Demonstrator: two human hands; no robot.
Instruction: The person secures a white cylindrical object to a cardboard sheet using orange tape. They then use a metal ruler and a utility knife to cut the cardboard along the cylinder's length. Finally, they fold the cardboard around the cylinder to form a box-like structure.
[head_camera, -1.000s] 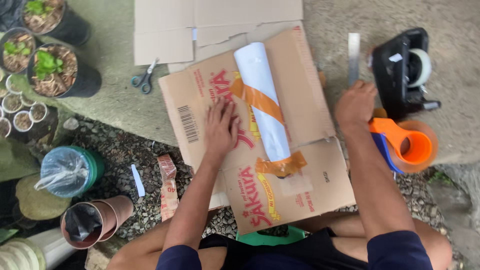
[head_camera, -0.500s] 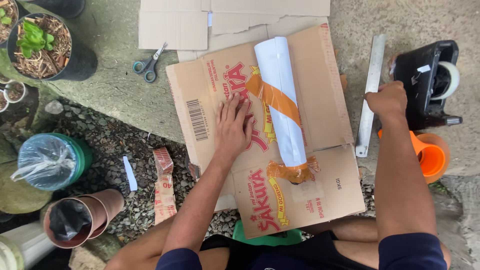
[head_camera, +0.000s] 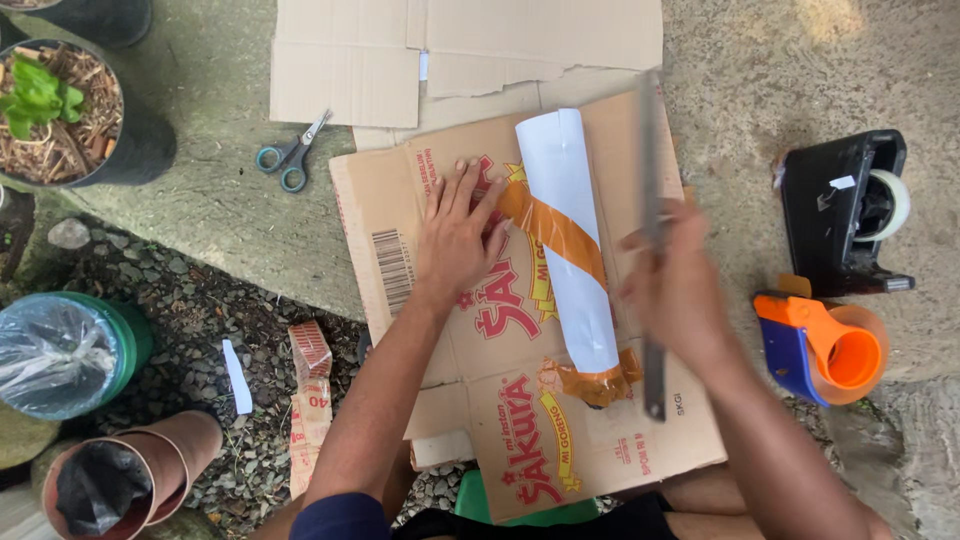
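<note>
Cardboard sheet (head_camera: 600, 440) lies flat on the ground — white paper roll (head_camera: 565, 230) taped along its upper middle. Left hand (head_camera: 460, 235), open and flat, presses the sheet just beside the roll. Right hand (head_camera: 680, 290) grips a metal ruler (head_camera: 652, 150) — blurred — near the sheet's right edge.

A long grey metal ruler (head_camera: 652, 250) lies lengthwise over flattened printed cardboard (head_camera: 520, 400), beside a white roll (head_camera: 566, 230).

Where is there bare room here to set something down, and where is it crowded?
Free: the concrete between the scissors and the potted plant, and the stretch above the black tape dispenser. Crowded: the printed cardboard, under the left hand, white roll and the right hand holding the ruler.
</note>
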